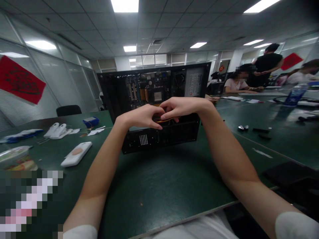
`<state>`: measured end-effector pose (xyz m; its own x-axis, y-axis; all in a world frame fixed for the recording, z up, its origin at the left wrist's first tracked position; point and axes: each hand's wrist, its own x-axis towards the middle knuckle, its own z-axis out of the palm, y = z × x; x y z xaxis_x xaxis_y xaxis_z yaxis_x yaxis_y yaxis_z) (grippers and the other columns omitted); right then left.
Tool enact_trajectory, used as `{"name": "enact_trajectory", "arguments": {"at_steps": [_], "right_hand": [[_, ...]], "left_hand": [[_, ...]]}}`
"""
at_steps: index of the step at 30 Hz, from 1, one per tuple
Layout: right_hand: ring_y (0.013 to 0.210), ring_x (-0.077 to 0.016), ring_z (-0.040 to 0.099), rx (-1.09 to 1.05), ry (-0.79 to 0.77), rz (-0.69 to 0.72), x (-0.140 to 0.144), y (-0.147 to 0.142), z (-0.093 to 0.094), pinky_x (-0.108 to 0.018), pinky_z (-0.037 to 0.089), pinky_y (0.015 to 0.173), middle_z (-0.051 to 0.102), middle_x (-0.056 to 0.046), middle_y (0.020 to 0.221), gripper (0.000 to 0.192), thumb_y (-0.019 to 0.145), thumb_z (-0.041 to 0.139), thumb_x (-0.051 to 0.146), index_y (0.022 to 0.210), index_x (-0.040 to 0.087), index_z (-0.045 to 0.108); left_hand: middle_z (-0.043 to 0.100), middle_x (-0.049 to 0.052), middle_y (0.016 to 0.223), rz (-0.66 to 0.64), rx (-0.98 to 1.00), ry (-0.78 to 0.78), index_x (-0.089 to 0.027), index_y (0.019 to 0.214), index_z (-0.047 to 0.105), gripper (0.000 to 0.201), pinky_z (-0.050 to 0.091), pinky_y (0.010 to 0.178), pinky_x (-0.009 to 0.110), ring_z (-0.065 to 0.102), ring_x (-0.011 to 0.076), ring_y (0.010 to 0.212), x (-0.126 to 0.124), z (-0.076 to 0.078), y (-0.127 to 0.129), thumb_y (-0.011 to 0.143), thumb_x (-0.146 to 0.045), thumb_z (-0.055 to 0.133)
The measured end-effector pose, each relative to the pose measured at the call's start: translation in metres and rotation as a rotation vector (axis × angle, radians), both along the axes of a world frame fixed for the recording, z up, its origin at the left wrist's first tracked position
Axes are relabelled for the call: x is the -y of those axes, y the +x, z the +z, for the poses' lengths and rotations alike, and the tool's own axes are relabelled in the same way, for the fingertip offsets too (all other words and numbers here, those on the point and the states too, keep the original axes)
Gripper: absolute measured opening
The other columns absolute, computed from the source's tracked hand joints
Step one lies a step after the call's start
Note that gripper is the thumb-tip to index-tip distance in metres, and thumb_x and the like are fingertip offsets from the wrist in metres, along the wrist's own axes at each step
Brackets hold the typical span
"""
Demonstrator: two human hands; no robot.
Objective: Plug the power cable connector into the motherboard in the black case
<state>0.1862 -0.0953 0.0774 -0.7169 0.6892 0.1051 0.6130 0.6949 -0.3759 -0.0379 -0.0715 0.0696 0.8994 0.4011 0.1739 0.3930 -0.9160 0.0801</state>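
The open black computer case [164,134] sits in the middle of the green table [159,182]. The left hand [141,116] has thumb and finger spread near thin wires [169,119]. The right hand [183,107] curls there too; I cannot tell if it pinches them.
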Motion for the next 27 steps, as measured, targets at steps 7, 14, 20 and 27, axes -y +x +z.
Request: {"name": "enact_trajectory", "arguments": {"at_steps": [7, 14, 20, 27], "right_hand": [[0.055, -0.01, 0.058, 0.002, 0.107, -0.035, 0.008, 0.023, 0.009, -0.024, 0.042, 0.053, 0.071, 0.002, 0.076, 0.052, 0.088, 0.069, 0.059, 0.123, 0.02, 0.073], [0.06, -0.013, 0.061, 0.028, 0.134, -0.089, 0.013, 0.031, 0.011, -0.024, 0.043, 0.054, 0.066, 0.0, 0.068, 0.052, 0.086, 0.065, 0.07, 0.087, 0.019, 0.075], [0.066, -0.0157, 0.064, 0.049, 0.12, -0.069, 0.014, 0.028, 0.01, -0.026, 0.044, 0.056, 0.07, -0.003, 0.074, 0.051, 0.087, 0.063, 0.07, 0.091, 0.021, 0.074], [0.071, -0.017, 0.063, 0.052, -0.046, -0.12, 0.018, 0.028, 0.013, -0.027, 0.043, 0.06, 0.071, -0.004, 0.08, 0.048, 0.088, 0.061, 0.066, 0.091, 0.019, 0.07]], "left_hand": [[0.066, 0.009, 0.134, 0.004, 0.047, -0.008, -0.02, 0.134, 0.062, 0.067, 0.047, 0.098, 0.034, 0.062, 0.0286, 0.119, -0.006, -0.009, 0.003, 0.075, -0.045, 0.081], [0.073, 0.008, 0.107, -0.011, 0.169, 0.026, -0.015, 0.125, 0.064, 0.049, 0.051, 0.081, 0.031, 0.068, 0.0216, 0.091, -0.002, -0.009, 0.005, 0.081, -0.033, 0.072], [0.071, 0.009, 0.12, -0.111, 0.284, 0.089, -0.015, 0.131, 0.06, 0.051, 0.052, 0.089, 0.031, 0.068, 0.0221, 0.103, 0.003, -0.004, 0.001, 0.081, -0.021, 0.066], [0.068, 0.012, 0.131, -0.184, 0.303, 0.072, -0.017, 0.138, 0.057, 0.056, 0.052, 0.095, 0.034, 0.067, 0.0241, 0.113, 0.0, -0.005, 0.0, 0.083, -0.022, 0.067]]}}
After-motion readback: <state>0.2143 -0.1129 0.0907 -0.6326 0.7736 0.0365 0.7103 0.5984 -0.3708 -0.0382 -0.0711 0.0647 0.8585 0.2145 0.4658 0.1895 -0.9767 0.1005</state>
